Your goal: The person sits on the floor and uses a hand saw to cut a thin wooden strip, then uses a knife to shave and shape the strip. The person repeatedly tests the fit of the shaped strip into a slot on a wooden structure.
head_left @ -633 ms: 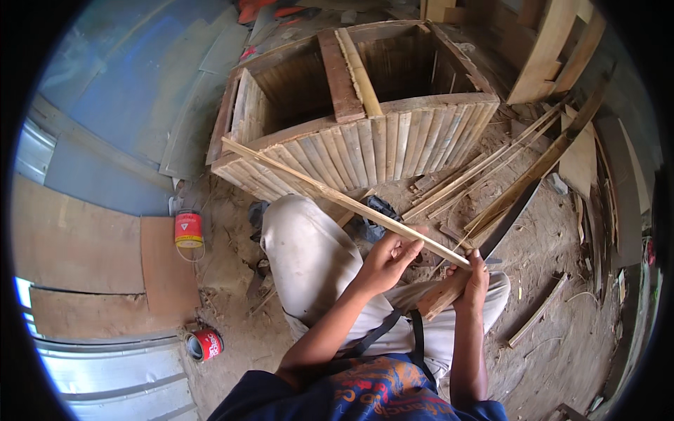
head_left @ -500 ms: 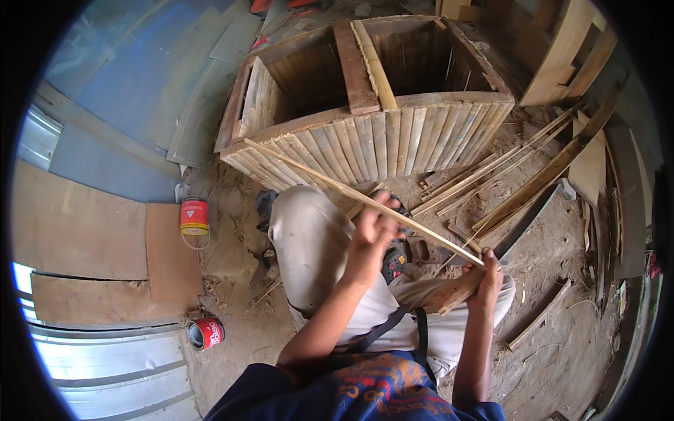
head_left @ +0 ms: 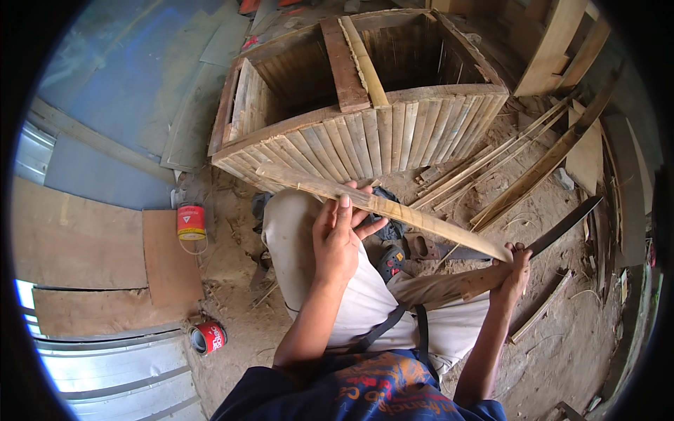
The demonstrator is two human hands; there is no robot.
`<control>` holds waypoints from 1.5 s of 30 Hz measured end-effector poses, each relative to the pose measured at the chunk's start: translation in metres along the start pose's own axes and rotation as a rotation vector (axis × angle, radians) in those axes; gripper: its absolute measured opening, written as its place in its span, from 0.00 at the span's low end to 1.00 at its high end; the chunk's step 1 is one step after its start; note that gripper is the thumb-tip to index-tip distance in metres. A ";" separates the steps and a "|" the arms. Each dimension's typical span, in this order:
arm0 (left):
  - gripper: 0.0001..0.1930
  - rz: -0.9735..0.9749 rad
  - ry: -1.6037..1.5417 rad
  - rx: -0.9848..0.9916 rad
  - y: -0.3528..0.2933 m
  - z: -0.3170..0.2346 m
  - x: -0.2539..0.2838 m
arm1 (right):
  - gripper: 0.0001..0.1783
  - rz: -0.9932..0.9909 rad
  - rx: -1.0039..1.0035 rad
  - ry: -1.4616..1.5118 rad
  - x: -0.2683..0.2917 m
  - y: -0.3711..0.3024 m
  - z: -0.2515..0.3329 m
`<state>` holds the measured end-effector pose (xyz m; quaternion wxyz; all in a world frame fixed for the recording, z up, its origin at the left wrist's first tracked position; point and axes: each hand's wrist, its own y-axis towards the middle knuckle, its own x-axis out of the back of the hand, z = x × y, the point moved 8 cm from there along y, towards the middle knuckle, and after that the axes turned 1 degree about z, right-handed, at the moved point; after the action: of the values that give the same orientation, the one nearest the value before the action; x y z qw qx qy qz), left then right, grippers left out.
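Note:
A long bamboo slat slants across my lap, its broad pale face turned up. My left hand pinches it near the middle, thumb on top and some fingers spread beneath. At its lower right end, my right hand grips a machete, with the slat's tip against the fingers. The machete's wooden handle points back over my leg, and its dark blade reaches out to the right. Just beyond my knees stands a large wooden frame box with sides of upright slats.
Long bamboo strips lie on the dirt floor to the right, near a short strip. A saw-like tool with a cut-out handle rests beyond my legs. Two red cans, one upright and one tipped, are at left.
The slat has rolled from its narrow edge to its broad face. My left hand has moved left and closed on it. My right hand has shifted right, bringing the machete blade further out.

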<state>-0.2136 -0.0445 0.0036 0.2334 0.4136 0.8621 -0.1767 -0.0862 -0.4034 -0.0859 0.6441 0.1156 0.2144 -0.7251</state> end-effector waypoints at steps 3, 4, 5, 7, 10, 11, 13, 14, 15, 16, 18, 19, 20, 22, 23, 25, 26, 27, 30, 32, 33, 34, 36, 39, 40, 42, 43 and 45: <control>0.25 -0.040 0.001 -0.052 0.000 0.002 -0.001 | 0.23 -0.119 -0.002 0.085 -0.001 -0.005 -0.006; 0.26 -0.028 0.003 -0.082 0.000 0.003 -0.003 | 0.24 -0.126 -0.049 0.081 -0.005 -0.007 -0.012; 0.26 -0.011 -0.014 -0.104 -0.002 0.006 -0.007 | 0.25 -0.161 -0.100 0.084 -0.009 -0.012 -0.020; 0.27 -0.002 -0.057 -0.104 -0.006 0.016 -0.011 | 0.26 -0.139 -0.143 0.148 -0.027 -0.021 -0.034; 0.27 0.082 -0.130 -0.100 -0.020 0.032 -0.023 | 0.29 -0.066 -0.192 0.278 -0.062 -0.033 -0.050; 0.27 0.117 -0.156 -0.101 -0.025 0.036 -0.026 | 0.30 -0.062 -0.199 0.250 -0.072 -0.035 -0.053; 0.26 0.140 -0.212 -0.046 -0.036 0.051 -0.030 | 0.31 -0.052 -0.225 0.274 -0.089 -0.038 -0.057; 0.26 0.153 -0.232 -0.022 -0.043 0.057 -0.032 | 0.32 -0.056 -0.273 0.327 -0.096 -0.038 -0.060; 0.26 0.145 -0.275 0.002 -0.048 0.064 -0.032 | 0.32 -0.005 -0.246 0.348 -0.104 -0.036 -0.056; 0.26 0.138 -0.290 0.024 -0.052 0.069 -0.032 | 0.29 0.024 -0.252 0.348 -0.110 -0.034 -0.053; 0.26 0.104 -0.281 0.070 -0.058 0.078 -0.029 | 0.26 0.074 -0.186 0.272 -0.114 -0.029 -0.041; 0.25 0.094 -0.290 0.117 -0.062 0.082 -0.028 | 0.23 0.039 -0.174 0.245 -0.110 -0.027 -0.038; 0.24 0.098 -0.285 0.200 -0.066 0.088 -0.028 | 0.23 0.004 -0.158 0.208 -0.105 -0.024 -0.033; 0.23 0.068 -0.248 0.368 -0.073 0.094 -0.025 | 0.22 -0.048 -0.127 0.158 -0.096 -0.019 -0.025; 0.23 0.174 -0.229 0.439 -0.081 0.092 -0.032 | 0.21 -0.067 -0.134 0.119 -0.091 -0.015 -0.021; 0.23 0.437 -0.071 0.590 -0.094 0.081 -0.043 | 0.20 -0.061 -0.201 0.073 -0.084 -0.008 -0.017; 0.23 0.573 0.034 0.640 -0.100 0.072 -0.046 | 0.20 -0.044 -0.233 0.049 -0.082 -0.004 -0.016; 0.21 0.611 0.214 0.609 -0.102 0.061 -0.041 | 0.18 -0.055 -0.216 0.003 -0.077 0.000 -0.010; 0.18 0.450 0.647 -0.056 -0.082 0.004 -0.039 | 0.17 -0.056 -0.299 -0.082 -0.071 0.002 -0.008; 0.15 0.495 1.066 -0.449 -0.068 -0.006 -0.056 | 0.17 -0.018 -0.279 -0.084 -0.073 0.001 -0.005; 0.15 0.483 1.131 -0.303 -0.066 0.009 -0.053 | 0.18 -0.004 -0.261 -0.087 -0.074 0.001 -0.005; 0.15 0.558 1.181 -0.179 -0.067 0.026 -0.054 | 0.18 0.011 -0.267 -0.097 -0.074 0.000 -0.006; 0.15 0.656 1.012 0.486 -0.077 0.081 -0.038 | 0.19 0.085 -0.242 -0.097 -0.078 0.003 -0.009; 0.17 0.579 0.738 0.577 -0.088 0.101 -0.041 | 0.23 0.011 -0.280 -0.163 -0.060 0.010 -0.021; 0.17 0.546 0.775 0.582 -0.088 0.104 -0.037 | 0.24 -0.016 -0.293 -0.172 -0.053 0.012 -0.027; 0.18 0.497 0.695 0.564 -0.084 0.104 -0.036 | 0.24 -0.099 -0.233 -0.338 -0.035 0.011 -0.031; 0.18 0.469 0.676 0.554 -0.081 0.102 -0.034 | 0.23 -0.125 -0.196 -0.383 -0.029 0.005 -0.035; 0.18 0.444 0.678 0.576 -0.076 0.103 -0.033 | 0.19 -0.089 -0.090 -0.475 -0.025 -0.013 -0.042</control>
<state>-0.2298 -0.1618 -0.0553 -0.1519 0.6691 0.6968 -0.2093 -0.0999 -0.3613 -0.1098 0.6485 -0.0965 0.0941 -0.7492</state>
